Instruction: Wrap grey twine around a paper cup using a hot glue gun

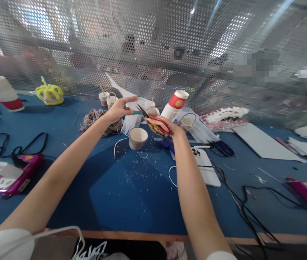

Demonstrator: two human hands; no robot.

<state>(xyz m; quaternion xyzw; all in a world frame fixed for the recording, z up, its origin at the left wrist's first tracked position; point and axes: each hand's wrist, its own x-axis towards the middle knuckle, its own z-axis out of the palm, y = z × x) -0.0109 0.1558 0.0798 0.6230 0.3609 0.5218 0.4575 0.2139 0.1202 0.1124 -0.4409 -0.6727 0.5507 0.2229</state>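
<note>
My right hand (167, 124) grips a pair of scissors (157, 122) with red and yellow handles. Their dark blades point up and left, slightly apart, towards my left hand (119, 109). On that left hand the index finger and thumb stretch out with a gap between them, and a small teal piece (136, 112) sits at the thumb tip. Below both hands a small cup wrapped in pale cord (138, 139) stands upright on the blue table, a loose white cord end (117, 146) trailing from its left side. Beside my left forearm lies a bundle of grey-brown cord (94, 120).
Stacked paper cups (175, 104) lean behind my right hand; small baskets (112, 100) stand at the back. A phone (206, 168) lies by my right forearm. Magenta glue guns (18, 173) with black cables rest at both sides. Perforated metal (153, 43) rises behind the table.
</note>
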